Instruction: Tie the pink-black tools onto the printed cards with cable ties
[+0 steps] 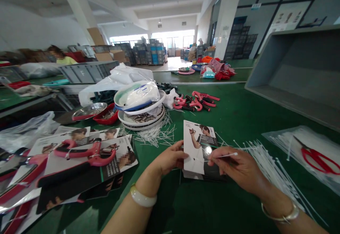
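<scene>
The open end of the grey bin (pixel 297 74) is cut off by the right edge. Pink hand grips (pixel 18 180) run past the left edge. The co-worker (pixel 62 57) is blurred over the head. Lower cards (pixel 203 176) in the stack are mostly hidden. Print on the top card (pixel 195 149) is too small to read.

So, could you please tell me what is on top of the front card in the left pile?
A pink-and-black hand grip lies on the card; the print directly beneath it cannot be seen.
</scene>
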Demonstrator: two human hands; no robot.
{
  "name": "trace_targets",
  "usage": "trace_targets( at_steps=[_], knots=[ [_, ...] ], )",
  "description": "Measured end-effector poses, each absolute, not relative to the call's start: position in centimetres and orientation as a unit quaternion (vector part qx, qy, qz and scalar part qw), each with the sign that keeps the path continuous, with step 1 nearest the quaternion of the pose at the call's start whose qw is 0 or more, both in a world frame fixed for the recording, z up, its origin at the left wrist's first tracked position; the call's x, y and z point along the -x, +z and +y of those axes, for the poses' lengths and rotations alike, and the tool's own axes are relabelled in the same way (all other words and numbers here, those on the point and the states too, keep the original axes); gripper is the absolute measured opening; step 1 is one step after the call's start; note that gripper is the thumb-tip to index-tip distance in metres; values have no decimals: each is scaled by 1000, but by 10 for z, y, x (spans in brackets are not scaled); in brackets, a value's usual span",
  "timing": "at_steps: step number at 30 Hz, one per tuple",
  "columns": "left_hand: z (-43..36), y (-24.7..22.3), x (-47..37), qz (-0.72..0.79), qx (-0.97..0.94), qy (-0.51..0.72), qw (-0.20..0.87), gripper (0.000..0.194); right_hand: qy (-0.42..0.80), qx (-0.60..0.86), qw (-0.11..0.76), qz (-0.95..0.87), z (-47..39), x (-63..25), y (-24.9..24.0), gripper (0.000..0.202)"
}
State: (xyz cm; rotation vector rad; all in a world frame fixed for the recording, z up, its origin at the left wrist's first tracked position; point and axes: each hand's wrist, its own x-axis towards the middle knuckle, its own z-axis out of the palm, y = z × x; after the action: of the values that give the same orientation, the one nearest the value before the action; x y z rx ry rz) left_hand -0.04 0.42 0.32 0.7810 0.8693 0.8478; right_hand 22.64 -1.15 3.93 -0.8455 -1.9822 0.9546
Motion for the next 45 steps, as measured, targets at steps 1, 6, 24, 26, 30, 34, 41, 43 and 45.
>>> trace_targets(
  at_steps=[1,6,24,26,30,34,41,43,45],
  knots=[
    [5,3,0,400,-357,387,750,59,377,322,379,-782,-11,-226,40,8],
    [4,3,0,405,-360,388,746,59,367,289,364,-806,-9,-226,42,10],
    [3,9,-3,422,-364,393,731,54,390,314,312,-808,0,-239,49,11],
    [2,11,-4,418,-375,390,730,55,374,310,303,-820,2,-238,50,12],
    [0,13,-3,403,-367,387,743,55,281,281,308,-865,4,-232,49,14],
    [3,9,0,344,-337,369,795,42,120,215,354,-902,2,-226,36,16],
    [-1,-1,-14,370,-453,271,765,39,63,186,385,-902,1,-229,4,19],
    [-2,-4,-20,392,-476,269,740,38,84,181,377,-904,3,-231,5,19],
    [-2,-7,-24,404,-473,278,733,37,108,176,352,-913,4,-234,10,18]
  ],
)
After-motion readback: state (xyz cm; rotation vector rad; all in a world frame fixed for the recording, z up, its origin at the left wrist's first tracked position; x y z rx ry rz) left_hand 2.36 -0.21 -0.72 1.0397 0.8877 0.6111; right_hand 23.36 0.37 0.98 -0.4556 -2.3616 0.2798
